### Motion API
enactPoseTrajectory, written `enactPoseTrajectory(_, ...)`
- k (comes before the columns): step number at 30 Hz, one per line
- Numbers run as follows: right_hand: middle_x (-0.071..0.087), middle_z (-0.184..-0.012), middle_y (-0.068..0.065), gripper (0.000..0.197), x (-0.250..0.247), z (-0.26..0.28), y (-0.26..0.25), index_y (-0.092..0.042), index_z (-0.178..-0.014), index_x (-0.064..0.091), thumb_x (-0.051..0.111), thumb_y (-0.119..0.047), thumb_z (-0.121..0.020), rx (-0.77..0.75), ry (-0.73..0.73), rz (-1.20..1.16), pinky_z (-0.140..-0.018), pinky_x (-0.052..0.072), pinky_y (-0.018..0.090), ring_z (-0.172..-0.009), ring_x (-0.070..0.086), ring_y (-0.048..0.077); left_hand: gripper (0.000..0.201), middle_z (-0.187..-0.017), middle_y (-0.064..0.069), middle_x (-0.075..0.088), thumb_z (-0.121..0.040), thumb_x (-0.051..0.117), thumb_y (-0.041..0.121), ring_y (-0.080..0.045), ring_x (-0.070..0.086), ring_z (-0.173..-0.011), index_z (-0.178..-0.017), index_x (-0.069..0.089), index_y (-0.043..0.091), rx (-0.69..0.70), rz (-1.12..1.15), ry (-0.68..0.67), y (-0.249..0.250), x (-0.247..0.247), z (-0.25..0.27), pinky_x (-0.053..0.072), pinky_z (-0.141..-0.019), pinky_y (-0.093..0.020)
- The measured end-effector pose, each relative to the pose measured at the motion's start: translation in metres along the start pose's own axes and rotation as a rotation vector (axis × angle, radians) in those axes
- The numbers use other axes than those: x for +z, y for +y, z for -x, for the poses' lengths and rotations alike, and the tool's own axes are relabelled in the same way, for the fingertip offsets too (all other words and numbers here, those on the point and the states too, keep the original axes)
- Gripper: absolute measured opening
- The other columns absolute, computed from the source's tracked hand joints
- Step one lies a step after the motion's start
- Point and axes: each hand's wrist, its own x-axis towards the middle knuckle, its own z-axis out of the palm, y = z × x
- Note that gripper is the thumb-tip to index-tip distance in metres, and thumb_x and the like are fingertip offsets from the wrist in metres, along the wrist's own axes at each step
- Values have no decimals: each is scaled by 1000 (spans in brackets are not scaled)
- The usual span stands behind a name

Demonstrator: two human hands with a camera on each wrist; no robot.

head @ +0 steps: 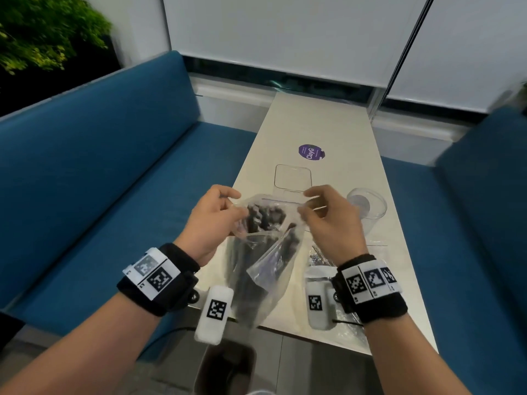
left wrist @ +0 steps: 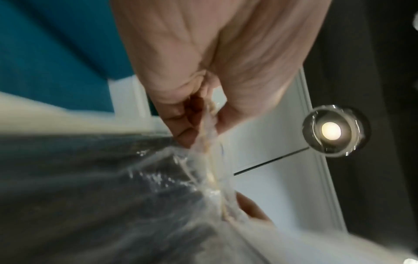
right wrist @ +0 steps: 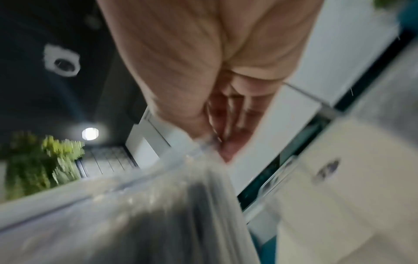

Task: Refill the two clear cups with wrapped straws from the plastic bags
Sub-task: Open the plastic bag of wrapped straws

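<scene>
A clear plastic bag (head: 262, 266) full of dark wrapped straws (head: 265, 218) hangs above the near end of the table. My left hand (head: 216, 215) pinches the bag's top edge on the left, and my right hand (head: 322, 212) pinches it on the right, holding the mouth apart. Both wrist views are blurred; the left hand (left wrist: 194, 110) and right hand (right wrist: 214, 125) each grip bag film (left wrist: 203, 169) (right wrist: 181, 178). A round clear cup (head: 368, 206) stands to the right. A squarish clear cup (head: 292, 178) stands just beyond the bag. A second bag (head: 322, 258) lies under my right wrist.
The narrow cream table (head: 319, 132) runs away from me between two blue benches (head: 99, 172) (head: 470, 209). A purple round sticker (head: 310, 151) marks the tabletop farther out. A bin (head: 225, 366) stands on the floor below the near table edge.
</scene>
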Motion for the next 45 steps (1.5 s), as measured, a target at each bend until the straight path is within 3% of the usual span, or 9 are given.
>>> enactPoseTrajectory(4,72,-80,-4,37,-1,2,-3,-26,-87,66,64,-63,-90,69,-134,198,-75,60,41,-76,72,19,12,-73,-7,60,-105,55,19,-17,60,-57,-95,57,12,-101,-11,-9,-3,-1,-2,59,-57,-32)
enactPoseTrajectory(7,76,-85,0,14,1,8,-4,-25,-98,71,78,-33,-88,52,-422,41,-73,64,46,-74,76,24,19,-73,-7,65,-109,47,23,-19,64,-61,-92,52,15,-157,142,13,-2,5,-3,59,-59,-33)
enactPoseTrajectory(13,75,-76,1,19,-13,-13,20,-20,-89,68,70,-38,-95,139,-106,175,-73,64,43,-62,75,16,16,-81,-6,48,-100,63,19,-16,48,-63,-85,60,18,-289,324,9,-10,-11,-12,49,-51,-33)
enactPoseTrajectory(17,73,-79,10,17,6,-9,10,-8,-92,70,62,-17,-103,298,-228,-399,-66,64,36,-67,73,21,29,-68,-1,35,-94,69,39,-12,31,-49,-81,58,15,-180,-21,-42,-10,-12,-6,32,-37,-21)
enactPoseTrajectory(22,65,-70,1,30,16,-2,-5,-15,-103,72,44,-4,-108,425,-309,-737,-73,62,37,-69,66,17,39,-78,-13,49,-105,53,33,-20,48,-64,-85,59,0,-102,-33,39,-16,-13,-1,51,-49,-27)
enactPoseTrajectory(29,53,-94,-7,19,23,5,6,-15,-122,55,49,-27,-108,-191,-193,300,-75,35,28,-82,53,15,17,-84,-12,63,-97,50,1,-23,59,-71,-103,62,11,-210,364,83,-3,-11,-2,52,-68,-39)
enactPoseTrajectory(33,60,-89,-4,18,14,3,15,-17,-108,64,53,-30,-106,-150,-52,493,-71,42,33,-81,61,24,15,-84,-14,68,-85,65,43,-24,65,-82,-97,63,35,10,-122,62,-11,-15,1,52,-77,-44)
enactPoseTrajectory(39,73,-107,3,46,14,9,3,-32,-125,58,74,-6,-91,120,-320,-299,-80,60,28,-90,72,19,54,-54,5,52,-104,44,53,-9,48,-56,-70,68,19,176,-350,204,-14,-7,2,43,-63,-34)
enactPoseTrajectory(45,75,-105,7,20,8,5,9,-16,-115,64,50,-19,-101,23,-158,691,-77,47,36,-96,66,33,45,-82,-12,56,-102,52,46,-25,57,-70,-68,67,19,-54,162,146,-23,-8,-7,52,-57,-36)
